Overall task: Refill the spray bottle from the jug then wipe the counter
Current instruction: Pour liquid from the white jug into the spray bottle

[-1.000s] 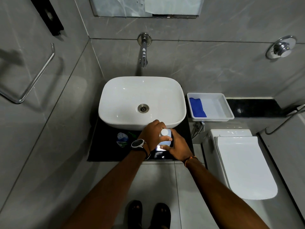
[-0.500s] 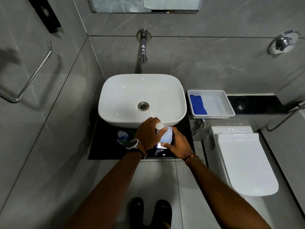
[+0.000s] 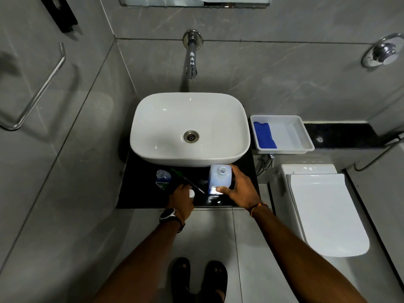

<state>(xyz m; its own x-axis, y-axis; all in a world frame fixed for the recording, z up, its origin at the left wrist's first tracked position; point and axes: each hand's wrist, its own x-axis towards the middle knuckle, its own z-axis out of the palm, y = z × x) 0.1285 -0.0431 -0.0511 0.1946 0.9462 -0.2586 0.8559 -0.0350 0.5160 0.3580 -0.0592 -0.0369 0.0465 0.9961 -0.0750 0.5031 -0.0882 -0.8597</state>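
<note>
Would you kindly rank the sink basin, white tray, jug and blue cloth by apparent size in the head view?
Largest: sink basin.
Next: white tray.
Last: jug and blue cloth look alike; the jug is nearer the camera, so I leave them unranked.

A white basin (image 3: 166,119) sits at the centre of a small bathroom lined in grey, marble-veined wall tiles (image 3: 273,73). A chrome tap (image 3: 191,62) juts from the wall directly behind the basin, with a mirror's lower edge (image 3: 196,1) above it. A chrome towel rail (image 3: 37,90) hangs left of the basin; to its right are a white tray (image 3: 290,134), a dark ledge (image 3: 341,134) and a closed white toilet (image 3: 323,211). Pale grey floor tiles (image 3: 218,237) lie in front of the basin
</note>
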